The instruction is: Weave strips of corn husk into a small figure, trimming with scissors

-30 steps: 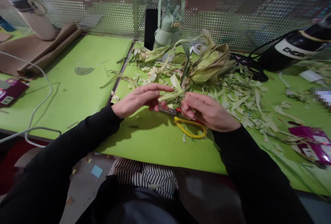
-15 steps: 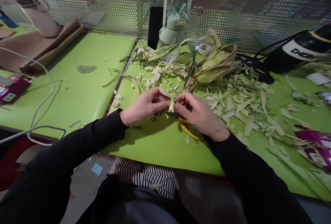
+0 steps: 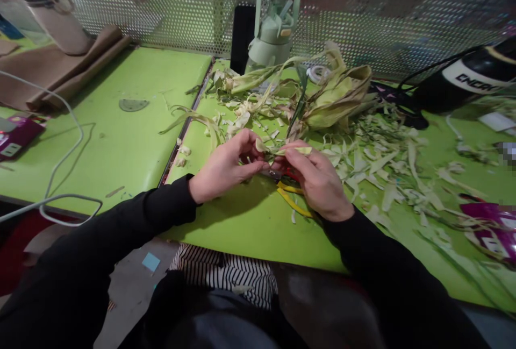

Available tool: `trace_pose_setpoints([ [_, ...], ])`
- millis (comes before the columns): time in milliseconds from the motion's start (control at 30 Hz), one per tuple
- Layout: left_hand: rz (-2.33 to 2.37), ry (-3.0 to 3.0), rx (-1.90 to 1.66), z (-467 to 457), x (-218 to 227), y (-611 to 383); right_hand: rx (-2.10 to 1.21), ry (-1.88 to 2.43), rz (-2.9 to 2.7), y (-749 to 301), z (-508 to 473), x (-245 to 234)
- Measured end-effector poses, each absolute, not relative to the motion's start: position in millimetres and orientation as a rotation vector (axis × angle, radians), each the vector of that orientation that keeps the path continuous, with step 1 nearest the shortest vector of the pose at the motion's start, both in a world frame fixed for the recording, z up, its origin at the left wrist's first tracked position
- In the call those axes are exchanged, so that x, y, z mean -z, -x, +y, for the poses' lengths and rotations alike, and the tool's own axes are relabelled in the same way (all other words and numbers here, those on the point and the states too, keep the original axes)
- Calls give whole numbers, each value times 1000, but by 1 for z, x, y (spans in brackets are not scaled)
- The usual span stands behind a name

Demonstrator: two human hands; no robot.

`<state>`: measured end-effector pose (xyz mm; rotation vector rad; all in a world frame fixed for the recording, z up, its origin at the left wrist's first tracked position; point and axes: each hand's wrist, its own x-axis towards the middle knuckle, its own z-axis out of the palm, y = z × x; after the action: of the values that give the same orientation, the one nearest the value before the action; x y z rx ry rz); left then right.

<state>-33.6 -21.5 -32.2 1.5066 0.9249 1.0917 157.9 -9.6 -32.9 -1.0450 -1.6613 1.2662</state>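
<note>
Over the green table (image 3: 121, 139) my left hand (image 3: 228, 166) and my right hand (image 3: 316, 179) meet, both pinched on a short pale-green leaf strip (image 3: 288, 150) held between them. The strip lies roughly level, its right end sticking out past my right fingers. Under my right hand rest scissors with yellow handles (image 3: 292, 201), partly hidden by the hand. Just beyond the hands lies a heap of dried green husk leaves (image 3: 334, 96).
Cut leaf scraps (image 3: 382, 161) litter the table to the right. A pale green bottle (image 3: 274, 26) and a black block (image 3: 242, 37) stand against the perforated screen. A white cable (image 3: 60, 166), brown paper roll (image 3: 60, 69) and purple packets (image 3: 16, 136) lie left; another purple packet (image 3: 489, 228) right.
My hands drew together from apart, and both fingers now pinch the leaf strip. The strip went from upright between the fingertips to lying level.
</note>
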Motion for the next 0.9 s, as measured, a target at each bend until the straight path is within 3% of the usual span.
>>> trace_pose_setpoints([
  [67, 817, -1431, -1071, -18, 34, 35, -1325, 1037, -1602, -158, -9, 32],
  [233, 681, -1222, -889, -10, 37, 40, -839, 1111, -1785, -159, -10, 22],
  [433, 731, -1061, -855, -13, 37, 38, -952, 1108, -1794, -161, -10, 24],
  [700, 870, -1192, -937, -13, 38, 35, -500, 1042, -2000, -157, -15, 24],
  [900, 939, -1199, -882, -13, 33, 35, -418, 1062, -1871, -158, -15, 29],
])
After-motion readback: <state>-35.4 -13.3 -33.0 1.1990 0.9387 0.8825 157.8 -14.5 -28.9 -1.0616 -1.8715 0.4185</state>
